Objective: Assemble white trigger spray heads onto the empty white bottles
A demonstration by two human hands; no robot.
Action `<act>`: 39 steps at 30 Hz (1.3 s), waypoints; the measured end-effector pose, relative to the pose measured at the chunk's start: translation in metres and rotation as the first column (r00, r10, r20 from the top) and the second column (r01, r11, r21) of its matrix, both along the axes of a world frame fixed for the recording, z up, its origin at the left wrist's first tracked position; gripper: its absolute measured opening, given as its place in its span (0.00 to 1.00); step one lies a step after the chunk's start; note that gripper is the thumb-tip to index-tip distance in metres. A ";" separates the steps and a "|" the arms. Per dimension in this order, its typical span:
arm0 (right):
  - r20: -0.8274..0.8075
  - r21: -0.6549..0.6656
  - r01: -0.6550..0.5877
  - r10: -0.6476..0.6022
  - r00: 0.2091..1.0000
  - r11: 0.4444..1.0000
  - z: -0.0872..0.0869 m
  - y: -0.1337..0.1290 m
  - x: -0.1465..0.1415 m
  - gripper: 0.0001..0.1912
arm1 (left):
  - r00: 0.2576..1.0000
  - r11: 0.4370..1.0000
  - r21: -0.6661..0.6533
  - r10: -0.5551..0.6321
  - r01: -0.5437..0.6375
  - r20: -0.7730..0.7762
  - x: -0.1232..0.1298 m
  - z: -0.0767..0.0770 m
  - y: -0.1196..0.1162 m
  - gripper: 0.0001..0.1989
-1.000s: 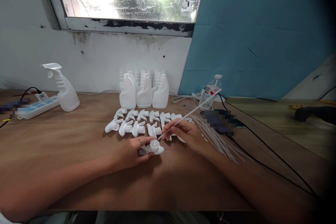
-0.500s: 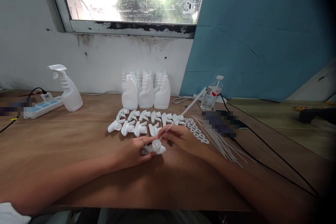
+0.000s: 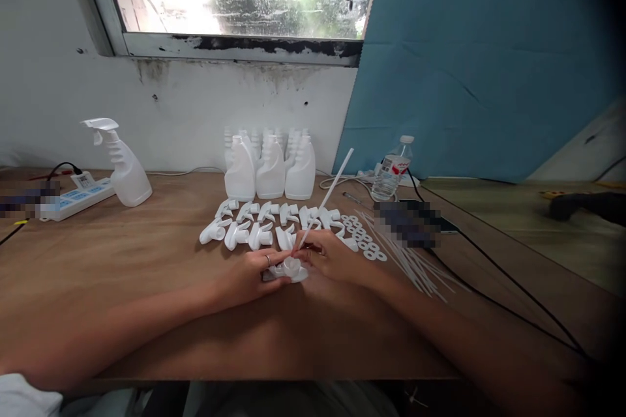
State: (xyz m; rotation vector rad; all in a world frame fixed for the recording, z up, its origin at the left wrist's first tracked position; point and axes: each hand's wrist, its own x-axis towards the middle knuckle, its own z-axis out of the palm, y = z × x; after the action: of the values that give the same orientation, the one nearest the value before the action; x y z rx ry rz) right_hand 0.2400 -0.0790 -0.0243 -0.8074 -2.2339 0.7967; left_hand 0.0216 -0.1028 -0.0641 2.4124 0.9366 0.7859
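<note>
Pinching a tube [image 3: 337,177], the right hand [image 3: 335,257] sits beside the left hand [image 3: 250,278] (fingers clasping a spray head [image 3: 294,270]), well inside the table's front edge [image 3: 293,371].

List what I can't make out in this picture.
Head view: lower tip of the held dip tube, hidden by the right hand.
Head view: part of the trigger sprayer head, covered by the left hand.
Head view: most of the rear spray bottles, behind the front ones.
Head view: dark object at right, pixelated.
</note>
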 end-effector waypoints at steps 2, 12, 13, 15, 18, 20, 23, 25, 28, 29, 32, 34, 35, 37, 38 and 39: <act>0.004 -0.023 0.023 -0.023 1.000 0.999 -0.001 0.000 -0.001 0.07 | 1.000 1.000 0.001 0.011 -0.011 -0.014 0.000 0.002 -0.001 0.24; 0.054 0.039 0.042 -0.044 0.998 0.998 -0.001 -0.002 -0.002 0.07 | 1.000 1.000 0.014 -0.012 0.012 0.004 -0.001 -0.002 0.000 0.25; 0.057 0.036 0.039 -0.041 0.998 0.999 -0.001 -0.003 -0.003 0.07 | 1.000 1.000 0.009 -0.017 0.017 0.009 -0.001 -0.003 0.001 0.25; 0.059 0.044 0.028 -0.031 0.998 0.999 0.000 -0.005 -0.005 0.09 | 0.999 0.999 -0.005 -0.031 0.031 0.016 -0.001 -0.005 0.003 0.25; 0.069 0.067 0.017 -0.021 0.997 0.998 0.001 -0.007 -0.007 0.10 | 0.998 0.999 -0.016 -0.050 0.050 0.029 -0.001 -0.006 0.004 0.24; 0.083 0.077 0.014 -0.021 0.996 0.997 0.002 -0.007 -0.008 0.11 | 0.998 0.998 -0.025 -0.056 0.057 0.034 -0.001 -0.007 0.005 0.24; 0.113 0.093 0.008 -0.019 0.993 0.996 0.002 -0.007 -0.008 0.11 | 0.997 0.997 -0.037 -0.066 0.067 0.033 0.000 -0.007 0.006 0.24; 0.122 0.098 0.007 -0.019 0.992 0.995 0.002 -0.007 -0.008 0.10 | 0.997 0.997 -0.034 -0.071 0.072 0.038 0.000 -0.006 0.007 0.23; 0.107 0.075 0.027 -0.035 0.994 0.997 0.000 -0.009 -0.008 0.08 | 0.997 0.997 -0.037 -0.060 0.062 0.047 0.000 -0.004 0.005 0.21; 0.101 0.065 0.043 -0.049 0.994 0.997 0.000 -0.011 -0.007 0.07 | 0.998 0.998 -0.051 -0.044 0.047 0.052 0.000 -0.004 0.004 0.21; 0.118 0.082 0.128 -0.137 0.984 0.988 0.000 -0.017 -0.001 0.05 | 0.995 0.987 -0.156 0.038 -0.023 0.097 0.000 0.000 0.001 0.24; 0.112 0.194 0.153 -0.177 0.978 0.969 0.002 -0.022 0.007 0.06 | 0.984 0.966 -0.255 0.086 -0.044 0.154 0.001 0.004 -0.002 0.24; 0.106 0.296 0.127 -0.165 0.981 0.947 0.003 -0.023 0.011 0.08 | 0.978 0.952 -0.302 0.099 -0.040 0.183 0.003 0.006 -0.004 0.24; 0.180 0.529 -0.022 -0.087 0.980 0.848 0.006 -0.027 0.020 0.15 | 0.964 0.928 -0.371 0.122 -0.026 0.238 0.007 0.010 -0.007 0.23; 0.273 0.622 -0.131 -0.057 0.960 0.772 0.008 -0.030 0.023 0.18 | 0.955 0.920 -0.391 0.132 -0.018 0.267 0.010 0.013 -0.009 0.23; 0.374 0.681 -0.230 -0.060 0.926 0.696 0.010 -0.033 0.026 0.20 | 0.945 0.915 -0.403 0.133 -0.001 0.298 0.014 0.015 -0.011 0.22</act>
State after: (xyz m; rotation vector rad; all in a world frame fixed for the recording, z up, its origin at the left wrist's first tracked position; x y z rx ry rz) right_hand 0.2662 -0.1118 -0.0147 -0.4727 -2.6258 -0.2707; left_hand 0.0352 -0.1139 -0.0488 1.8423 0.9450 0.8817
